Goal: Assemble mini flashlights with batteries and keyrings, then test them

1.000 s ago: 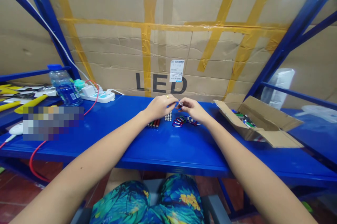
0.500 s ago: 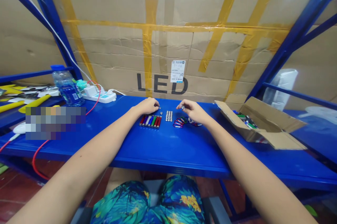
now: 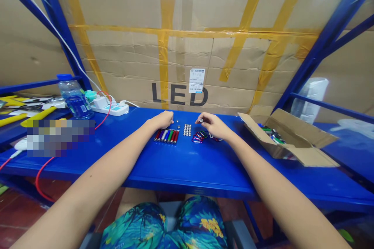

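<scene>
My left hand (image 3: pixel 163 119) rests curled on the blue shelf (image 3: pixel 187 159), just behind a row of several small coloured cylinders (image 3: pixel 166 135); what its fingers pinch is too small to name. My right hand (image 3: pixel 212 124) pinches a small silvery piece (image 3: pixel 200 120) above a tangle of coloured carabiner clips (image 3: pixel 201 136). A block of small silver button cells (image 3: pixel 187 129) lies between the two hands.
An open cardboard box (image 3: pixel 288 136) with coloured items stands at the right. A water bottle (image 3: pixel 73 98), a white power strip (image 3: pixel 112 106) and a red cable (image 3: pixel 43 167) sit at the left. A taped cardboard sheet marked LED (image 3: pixel 179 95) forms the back wall.
The hands were together over the button cells a second ago. They have parted: the left moved behind the cylinders, the right stayed over the clips with the small piece.
</scene>
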### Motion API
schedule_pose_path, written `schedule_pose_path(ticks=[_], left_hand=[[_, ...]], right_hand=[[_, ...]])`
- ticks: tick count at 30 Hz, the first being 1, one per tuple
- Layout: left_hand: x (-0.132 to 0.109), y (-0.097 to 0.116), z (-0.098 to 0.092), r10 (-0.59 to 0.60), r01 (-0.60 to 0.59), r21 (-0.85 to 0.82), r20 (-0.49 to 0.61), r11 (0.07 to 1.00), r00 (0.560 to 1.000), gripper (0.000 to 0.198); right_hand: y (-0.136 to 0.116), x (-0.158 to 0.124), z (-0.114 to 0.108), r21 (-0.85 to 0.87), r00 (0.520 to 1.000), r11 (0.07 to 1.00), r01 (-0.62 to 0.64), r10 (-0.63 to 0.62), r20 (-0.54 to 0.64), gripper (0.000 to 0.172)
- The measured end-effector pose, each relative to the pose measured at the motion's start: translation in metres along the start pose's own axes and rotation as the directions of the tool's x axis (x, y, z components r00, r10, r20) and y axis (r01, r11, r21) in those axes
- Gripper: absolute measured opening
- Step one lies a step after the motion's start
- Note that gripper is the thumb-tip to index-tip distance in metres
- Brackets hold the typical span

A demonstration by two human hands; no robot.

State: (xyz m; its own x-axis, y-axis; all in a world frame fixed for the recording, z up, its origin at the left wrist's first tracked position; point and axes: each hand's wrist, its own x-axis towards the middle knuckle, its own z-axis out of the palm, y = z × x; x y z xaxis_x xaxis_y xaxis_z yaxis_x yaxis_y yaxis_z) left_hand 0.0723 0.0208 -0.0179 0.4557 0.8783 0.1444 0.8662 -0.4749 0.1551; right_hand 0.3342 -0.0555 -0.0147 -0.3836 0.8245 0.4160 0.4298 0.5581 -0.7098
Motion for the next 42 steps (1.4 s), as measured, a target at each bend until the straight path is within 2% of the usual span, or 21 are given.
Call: schedule_pose_path(ticks=[3,5,8,11,15,20,25,29,32,34,38,40,42], left_hand=[[0.0,0.007,-0.005,-0.004,0.001,-0.044,-0.062,0.999,0.998,0.01],[-0.002,0.019,-0.01,-0.001,-0.022,-0.136,-0.168,0.99,0.986,0.007],[-0.01,0.048,-0.015,0.067,-0.18,-0.285,-0.367,0.941,0.928,0.005],[-0.02,0.08,-0.013,0.154,-0.349,-0.338,-0.489,0.874,0.859,0.005],[-0.029,0.101,-0.006,0.227,-0.451,-0.314,-0.551,0.835,0.803,0.007],[-0.029,0.1,-0.003,0.256,-0.513,-0.289,-0.612,0.808,0.748,0.009],[-0.028,0.098,-0.003,0.355,-0.561,-0.205,-0.592,0.802,0.723,0.012],[-0.025,0.092,-0.006,0.414,-0.572,-0.161,-0.538,0.805,0.734,0.014],[-0.018,0.074,-0.011,0.337,-0.49,-0.159,-0.547,0.857,0.766,0.019],[-0.011,0.055,-0.012,0.282,-0.406,-0.137,-0.522,0.904,0.805,0.022],[-0.003,0.019,-0.006,0.248,-0.275,-0.049,-0.301,0.96,0.921,0.027],[-0.001,0.01,0.001,0.23,-0.239,-0.02,-0.212,0.971,0.95,0.03],[0.002,0.006,0.007,0.233,-0.237,-0.003,-0.153,0.972,0.96,0.03]], right_hand=[[0.001,0.0,0.0,0.019,1.0,1.0,-0.01,0.01,0.0,0.011],[0.001,0.0,0.0,0.029,1.0,0.999,-0.014,0.014,-0.005,0.012],[0.001,0.0,0.001,0.036,1.0,0.999,-0.025,0.025,-0.008,0.014],[0.0,0.001,0.001,0.012,0.999,0.999,-0.031,0.031,-0.008,0.014],[-0.005,0.0,0.003,-0.033,1.0,0.999,-0.031,0.031,-0.002,0.009],[-0.009,0.0,0.005,0.034,1.0,0.999,-0.02,0.019,0.024,0.011],[-0.005,0.001,0.006,0.139,0.999,0.989,-0.046,0.041,0.034,0.012],[-0.001,0.002,0.005,0.125,0.998,0.99,-0.067,0.066,0.013,0.014],[0.0,0.001,0.004,0.104,0.998,0.992,-0.069,0.069,-0.002,0.015],[0.0,0.001,0.003,0.088,0.998,0.994,-0.063,0.065,-0.011,0.014],[0.0,0.001,0.003,0.054,0.998,0.997,-0.061,0.062,-0.015,0.013],[0.0,0.001,0.003,0.034,0.998,0.997,-0.065,0.065,-0.016,0.013],[-0.001,0.001,0.003,0.009,0.998,0.998,-0.067,0.067,-0.016,0.013]])
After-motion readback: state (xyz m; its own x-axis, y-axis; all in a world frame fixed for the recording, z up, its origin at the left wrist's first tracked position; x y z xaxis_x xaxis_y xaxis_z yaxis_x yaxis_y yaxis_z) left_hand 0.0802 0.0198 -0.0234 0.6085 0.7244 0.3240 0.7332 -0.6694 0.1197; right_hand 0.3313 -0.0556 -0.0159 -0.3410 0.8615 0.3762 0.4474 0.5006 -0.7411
